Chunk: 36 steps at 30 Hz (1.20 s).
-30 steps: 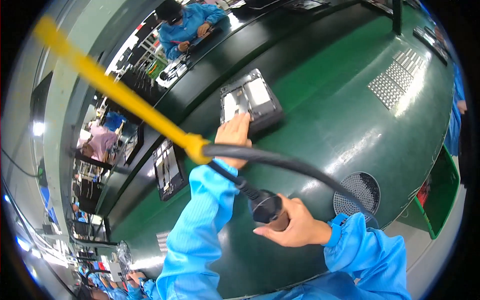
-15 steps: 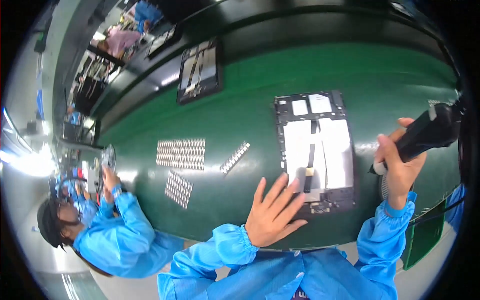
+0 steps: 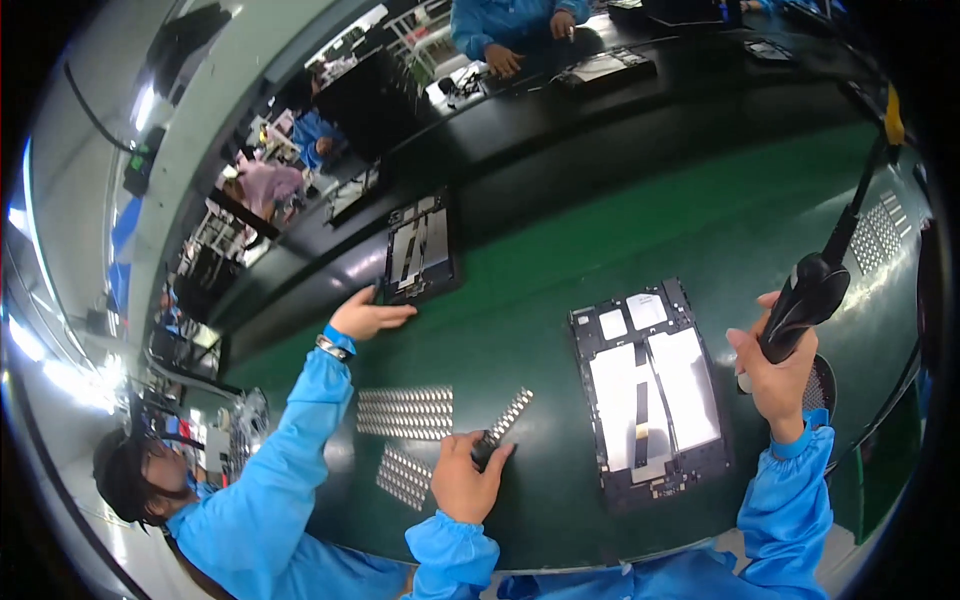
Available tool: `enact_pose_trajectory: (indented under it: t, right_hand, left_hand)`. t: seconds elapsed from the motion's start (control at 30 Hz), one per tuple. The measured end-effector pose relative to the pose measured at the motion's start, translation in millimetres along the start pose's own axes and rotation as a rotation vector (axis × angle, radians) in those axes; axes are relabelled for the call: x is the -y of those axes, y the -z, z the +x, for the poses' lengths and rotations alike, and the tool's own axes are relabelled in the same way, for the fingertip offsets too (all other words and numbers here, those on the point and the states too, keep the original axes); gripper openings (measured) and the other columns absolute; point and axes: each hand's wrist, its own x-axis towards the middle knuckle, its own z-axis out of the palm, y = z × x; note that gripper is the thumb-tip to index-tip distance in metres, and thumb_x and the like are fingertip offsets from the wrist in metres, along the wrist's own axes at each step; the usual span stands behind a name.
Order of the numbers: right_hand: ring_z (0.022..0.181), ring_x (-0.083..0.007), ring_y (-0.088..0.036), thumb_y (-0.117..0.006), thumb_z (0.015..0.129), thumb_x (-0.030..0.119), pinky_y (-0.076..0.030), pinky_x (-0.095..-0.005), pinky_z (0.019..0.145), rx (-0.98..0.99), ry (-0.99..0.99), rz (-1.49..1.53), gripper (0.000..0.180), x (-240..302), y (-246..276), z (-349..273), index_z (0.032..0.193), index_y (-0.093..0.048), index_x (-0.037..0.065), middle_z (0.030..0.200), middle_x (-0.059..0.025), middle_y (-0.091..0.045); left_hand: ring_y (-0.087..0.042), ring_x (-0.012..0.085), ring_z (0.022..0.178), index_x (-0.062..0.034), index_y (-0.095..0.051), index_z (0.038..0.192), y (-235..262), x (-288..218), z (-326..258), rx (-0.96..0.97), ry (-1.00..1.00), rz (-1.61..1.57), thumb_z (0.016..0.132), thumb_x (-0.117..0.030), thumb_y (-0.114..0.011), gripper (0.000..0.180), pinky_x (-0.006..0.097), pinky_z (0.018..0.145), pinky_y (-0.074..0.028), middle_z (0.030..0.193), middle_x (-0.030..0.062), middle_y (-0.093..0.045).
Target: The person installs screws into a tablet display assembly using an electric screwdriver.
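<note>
My left hand [image 3: 466,486] is closed on the dark end of a narrow strip [image 3: 512,414] lined with small shiny metal pieces. My right hand [image 3: 780,378] grips a black electric screwdriver [image 3: 806,300] by its body; its lead rises to the upper right, and its tip is hard to make out. Between my hands, on the green bench, lies an opened tablet-like device [image 3: 608,380] with a black frame, pale silvery panels and a dark ribbon cable down its middle. Neither hand touches it.
Two sheets of small metal pieces [image 3: 405,412] [image 3: 404,476] lie left of my left hand. A co-worker's hand [image 3: 370,316] reaches toward a second opened device [image 3: 420,250]. At right are a round mesh dish [image 3: 820,386] and another sheet [image 3: 880,234]. Another person [image 3: 510,30] works across the bench.
My left hand has left the device's lower edge, moved left and taken hold of the strip. The co-worker's arm has stretched toward the second device. My view has shifted upward.
</note>
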Motion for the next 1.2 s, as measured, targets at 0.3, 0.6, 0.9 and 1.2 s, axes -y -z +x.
enact_pose_trajectory:
  t: [0.3,0.6,0.9,1.2]
  right_hand:
    - [0.052,-0.0053,-0.050,-0.070,0.073,-0.002,-0.038,-0.0191,0.048,0.013,-0.021,0.050,0.041,-5,-7,-1,0.107,-0.048,-0.001,0.062,0.0004,-0.052]
    - [0.055,-0.0043,-0.049,-0.071,0.072,-0.001,-0.037,-0.0194,0.050,0.068,-0.032,0.048,0.040,-5,-3,-4,0.105,-0.048,-0.001,0.065,0.0014,-0.051]
    - [0.057,-0.0039,-0.049,-0.070,0.071,-0.004,-0.037,-0.0194,0.051,0.085,-0.017,0.060,0.039,1,-2,-7,0.104,-0.049,0.000,0.066,0.0025,-0.052]
    - [0.065,-0.0118,-0.058,-0.067,0.072,-0.009,-0.046,-0.0230,0.058,0.083,0.048,0.325,0.052,7,-5,-5,0.117,-0.041,-0.001,0.080,-0.0099,-0.060]
  left_hand:
    - [-0.046,0.0064,0.049,0.0012,-0.061,0.083,2,22,37,0.325,-0.104,-0.132,0.064,-0.006,-0.078,0.027,0.021,0.046,-0.038,0.072,0.0042,-0.057]
    - [-0.056,0.0045,0.058,0.0047,-0.064,0.083,6,19,60,0.691,0.277,-0.597,0.072,0.001,-0.071,0.013,0.017,0.052,-0.044,0.068,0.0042,-0.063]
    - [-0.055,0.0128,0.051,-0.0007,-0.066,0.070,9,0,52,0.460,-0.128,0.084,0.066,-0.014,-0.077,0.019,0.027,0.050,-0.045,0.061,0.0065,-0.060]
    - [-0.057,0.0150,0.055,-0.0014,-0.065,0.071,13,-11,32,0.374,-0.285,-0.212,0.065,0.000,-0.074,0.011,0.024,0.050,-0.045,0.076,0.0089,-0.062]
